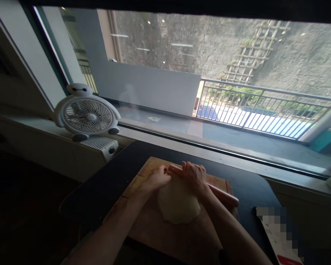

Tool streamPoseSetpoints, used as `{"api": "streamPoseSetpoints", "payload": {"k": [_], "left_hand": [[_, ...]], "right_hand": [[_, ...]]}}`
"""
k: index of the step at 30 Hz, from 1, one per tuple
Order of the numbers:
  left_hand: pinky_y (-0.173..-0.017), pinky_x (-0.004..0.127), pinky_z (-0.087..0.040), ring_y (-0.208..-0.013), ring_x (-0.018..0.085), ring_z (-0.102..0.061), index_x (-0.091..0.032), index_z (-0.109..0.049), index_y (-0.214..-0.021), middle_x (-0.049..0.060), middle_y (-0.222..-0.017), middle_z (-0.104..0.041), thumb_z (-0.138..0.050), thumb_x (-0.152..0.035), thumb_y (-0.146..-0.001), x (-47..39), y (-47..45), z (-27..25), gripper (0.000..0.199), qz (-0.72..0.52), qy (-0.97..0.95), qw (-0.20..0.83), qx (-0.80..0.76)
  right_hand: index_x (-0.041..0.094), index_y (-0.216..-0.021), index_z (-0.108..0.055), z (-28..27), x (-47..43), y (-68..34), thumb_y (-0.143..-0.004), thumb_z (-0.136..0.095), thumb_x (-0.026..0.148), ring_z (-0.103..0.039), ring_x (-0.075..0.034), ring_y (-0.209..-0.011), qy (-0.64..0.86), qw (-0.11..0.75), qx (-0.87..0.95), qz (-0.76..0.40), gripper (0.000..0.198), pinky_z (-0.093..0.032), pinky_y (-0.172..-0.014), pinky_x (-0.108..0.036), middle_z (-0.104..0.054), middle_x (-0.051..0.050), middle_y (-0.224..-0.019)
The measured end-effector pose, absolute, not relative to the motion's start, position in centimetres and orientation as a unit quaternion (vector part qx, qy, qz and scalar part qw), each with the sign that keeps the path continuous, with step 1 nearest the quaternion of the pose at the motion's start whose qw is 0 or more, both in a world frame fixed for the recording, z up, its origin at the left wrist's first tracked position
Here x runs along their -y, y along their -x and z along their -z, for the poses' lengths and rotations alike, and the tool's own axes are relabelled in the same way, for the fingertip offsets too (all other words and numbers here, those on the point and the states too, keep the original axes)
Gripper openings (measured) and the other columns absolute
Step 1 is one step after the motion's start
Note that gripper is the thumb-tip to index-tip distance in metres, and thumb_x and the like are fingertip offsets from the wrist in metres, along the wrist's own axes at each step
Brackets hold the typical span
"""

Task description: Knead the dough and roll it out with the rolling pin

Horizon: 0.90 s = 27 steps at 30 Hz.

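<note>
Nearest, the person's two bare forearms reach in over the wooden board (187, 239), which lies on a black table (99, 191). To the right of the board, on the near side, is a pale item with a red patch (273, 232); part of it is blurred out into squares, so what it is cannot be told. On the middle of the board lies a flat, pale, roughly round sheet of dough (179, 204), its near edge slightly uneven. Beyond it, on the far part of the board, a reddish-brown rolling pin (223, 195) lies slantwise, its right end at the board's right edge. The right hand (196, 176) is closed over the rolling pin, knuckles up, above the board's far side. The left hand (158, 177), fingers curled in, is at the dough's far left edge, just beside the pin's left end; whether it grips anything I cannot tell. Past the board and to its left, a white fan (91, 117) with a round-headed figure's shape stands on a white slatted unit (85, 147). Straight beyond the board is a large window (165, 99), and outside it, farther off and to the right, a metal railing (251, 110) before a rough grey slope (198, 48).
</note>
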<state>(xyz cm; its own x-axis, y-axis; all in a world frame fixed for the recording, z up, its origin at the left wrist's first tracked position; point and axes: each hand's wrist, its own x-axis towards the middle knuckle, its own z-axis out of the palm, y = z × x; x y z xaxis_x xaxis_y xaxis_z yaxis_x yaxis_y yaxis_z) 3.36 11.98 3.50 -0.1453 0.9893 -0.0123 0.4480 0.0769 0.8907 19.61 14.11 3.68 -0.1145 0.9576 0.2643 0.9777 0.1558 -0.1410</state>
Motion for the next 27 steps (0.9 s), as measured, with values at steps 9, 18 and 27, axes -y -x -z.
{"api": "streamPoseSetpoints", "payload": {"k": [9, 18, 27], "left_hand": [[-0.064, 0.028, -0.050, -0.074, 0.018, -0.066, -0.020, -0.039, -0.120, 0.002, -0.085, -0.066, -0.050, -0.032, -0.081, -5.3, -3.8, -2.7, 0.042, -0.475, -0.518, 0.267, -0.659], [-0.057, 0.023, -0.048, -0.067, 0.016, -0.066, -0.028, -0.038, -0.126, -0.004, -0.079, -0.068, -0.051, -0.028, -0.079, -1.9, -3.5, -0.7, 0.048, -0.402, -0.567, 0.221, -0.684], [-0.068, 0.025, -0.051, -0.079, 0.017, -0.067, -0.025, -0.040, -0.124, -0.001, -0.085, -0.069, -0.050, -0.026, -0.080, -1.5, -2.9, -0.3, 0.045, -0.440, -0.577, 0.248, -0.642]], "right_hand": [[0.021, -0.081, -0.059, -4.9, -10.6, -22.3, -0.099, -0.016, 0.041, -0.061, -0.017, -0.062, 0.645, 0.170, 0.744, 0.035, 0.051, -0.032, -0.060, -0.027, -0.066, -0.004, -0.068], [0.025, -0.110, -0.056, -4.0, -10.4, -18.0, -0.095, -0.032, 0.036, -0.051, -0.020, -0.101, 0.603, 0.202, 0.771, -0.023, 0.030, -0.034, -0.088, -0.033, -0.059, -0.006, -0.107], [0.025, -0.125, -0.048, -3.0, -8.0, -16.4, -0.097, -0.023, 0.036, -0.024, -0.022, -0.134, 0.577, 0.177, 0.797, -0.016, 0.039, -0.022, -0.105, -0.039, -0.045, -0.004, -0.135]]}}
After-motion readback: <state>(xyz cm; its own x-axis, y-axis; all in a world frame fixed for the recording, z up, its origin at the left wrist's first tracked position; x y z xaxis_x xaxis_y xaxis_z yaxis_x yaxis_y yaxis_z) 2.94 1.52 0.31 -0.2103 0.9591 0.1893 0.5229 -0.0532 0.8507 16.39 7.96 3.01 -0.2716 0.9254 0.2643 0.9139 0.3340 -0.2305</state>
